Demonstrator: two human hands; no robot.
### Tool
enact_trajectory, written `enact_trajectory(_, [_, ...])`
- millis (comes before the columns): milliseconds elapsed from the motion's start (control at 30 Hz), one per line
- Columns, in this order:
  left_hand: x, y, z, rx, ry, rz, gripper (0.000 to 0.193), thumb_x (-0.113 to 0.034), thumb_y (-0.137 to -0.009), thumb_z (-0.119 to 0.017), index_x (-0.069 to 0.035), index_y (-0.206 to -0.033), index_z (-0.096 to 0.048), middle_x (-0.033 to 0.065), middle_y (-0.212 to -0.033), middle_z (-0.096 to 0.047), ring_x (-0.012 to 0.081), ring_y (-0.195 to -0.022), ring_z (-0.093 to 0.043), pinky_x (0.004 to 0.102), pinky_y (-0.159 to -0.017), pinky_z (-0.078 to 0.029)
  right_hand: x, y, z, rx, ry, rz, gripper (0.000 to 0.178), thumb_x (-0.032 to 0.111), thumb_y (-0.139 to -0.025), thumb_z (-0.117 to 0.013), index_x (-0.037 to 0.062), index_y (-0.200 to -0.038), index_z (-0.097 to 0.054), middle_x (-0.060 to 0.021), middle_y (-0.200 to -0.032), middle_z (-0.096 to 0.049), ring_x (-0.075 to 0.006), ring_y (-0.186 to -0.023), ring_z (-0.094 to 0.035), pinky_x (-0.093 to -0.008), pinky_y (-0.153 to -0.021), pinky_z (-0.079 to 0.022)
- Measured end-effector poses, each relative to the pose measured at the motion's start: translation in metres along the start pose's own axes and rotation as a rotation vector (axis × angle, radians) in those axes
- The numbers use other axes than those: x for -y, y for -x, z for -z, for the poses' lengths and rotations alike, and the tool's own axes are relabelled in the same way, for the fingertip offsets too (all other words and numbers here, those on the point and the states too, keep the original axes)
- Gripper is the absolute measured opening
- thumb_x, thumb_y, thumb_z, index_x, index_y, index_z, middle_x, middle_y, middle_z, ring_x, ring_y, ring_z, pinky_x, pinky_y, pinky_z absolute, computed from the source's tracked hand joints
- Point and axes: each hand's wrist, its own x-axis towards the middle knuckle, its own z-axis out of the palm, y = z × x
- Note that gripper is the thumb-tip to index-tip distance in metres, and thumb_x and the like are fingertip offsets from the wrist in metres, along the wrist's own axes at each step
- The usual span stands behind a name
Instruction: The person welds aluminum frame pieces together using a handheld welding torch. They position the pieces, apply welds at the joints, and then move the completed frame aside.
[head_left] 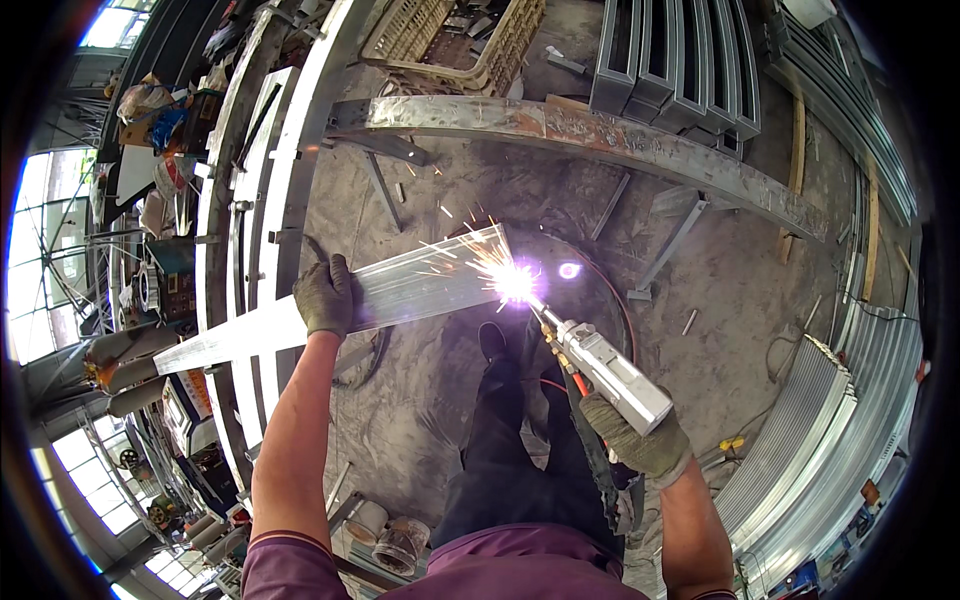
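My right hand, in a dark olive glove, is wrapped round a silver handheld welding gun. Its nozzle meets the right end of a flat, shiny metal tube, where a bright white-violet glare and orange sparks hide the contact point. My left hand, gloved alike, grips the tube around its middle, thumb side toward the glare. The tube's left part rests across the long metal rails on the left, and its right end juts out over the floor.
A scuffed steel beam crosses in front. Beyond it are a plastic crate and stacked metal frames. Metal profiles lie at the right. A hose curves over the floor near my feet; buckets stand at the lower left.
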Motion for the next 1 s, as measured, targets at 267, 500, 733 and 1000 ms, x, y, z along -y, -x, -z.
enact_trajectory(267, [-0.0011, 0.0006, 0.0030, -0.032, 0.019, -0.061, 0.046, -0.037, -0.108, -0.049, -0.003, -0.085, -0.069, 0.0224, -0.086, -0.068, 0.0477, -0.085, -0.062, 0.0570, -0.082, -0.046, 0.0064, -0.0018, 0.0003, 0.007, 0.003, -0.046, 0.028, 0.014, -0.092, -0.084, 0.0021, -0.116, -0.075, -0.0091, -0.097, -0.079, -0.0184, -0.088, -0.078, -0.0311, -0.073, -0.061])
enact_trajectory(500, [-0.0027, -0.0017, 0.0022, 0.016, 0.036, 0.007, 0.050, -0.042, -0.107, -0.047, -0.006, -0.081, -0.071, 0.0196, -0.088, -0.070, 0.0443, -0.090, -0.064, 0.0550, -0.088, -0.044, 0.0072, -0.0013, 0.0019, 0.018, 0.032, -0.050, 0.028, 0.014, -0.092, -0.083, 0.0024, -0.116, -0.075, -0.0089, -0.098, -0.079, -0.0181, -0.088, -0.078, -0.0306, -0.074, -0.061])
enact_trajectory(733, [-0.0023, -0.0027, -0.0002, -0.003, 0.045, -0.004, 0.049, -0.041, -0.107, -0.048, -0.006, -0.082, -0.071, 0.0197, -0.088, -0.070, 0.0443, -0.091, -0.064, 0.0549, -0.088, -0.045, 0.0043, -0.0014, 0.0012, -0.002, 0.031, -0.010, 0.028, 0.014, -0.091, -0.084, 0.0028, -0.115, -0.075, -0.0093, -0.097, -0.079, -0.0185, -0.087, -0.078, -0.0309, -0.073, -0.061])
enact_trajectory(1000, [0.0010, -0.0034, -0.0028, -0.003, 0.021, -0.005, 0.048, -0.041, -0.107, -0.049, -0.006, -0.082, -0.071, 0.0193, -0.087, -0.070, 0.0442, -0.089, -0.064, 0.0550, -0.087, -0.045, 0.0045, -0.0024, 0.0008, 0.003, 0.059, -0.012, 0.028, 0.014, -0.091, -0.084, 0.0020, -0.114, -0.075, -0.0102, -0.096, -0.079, -0.0200, -0.087, -0.079, -0.0312, -0.072, -0.061])
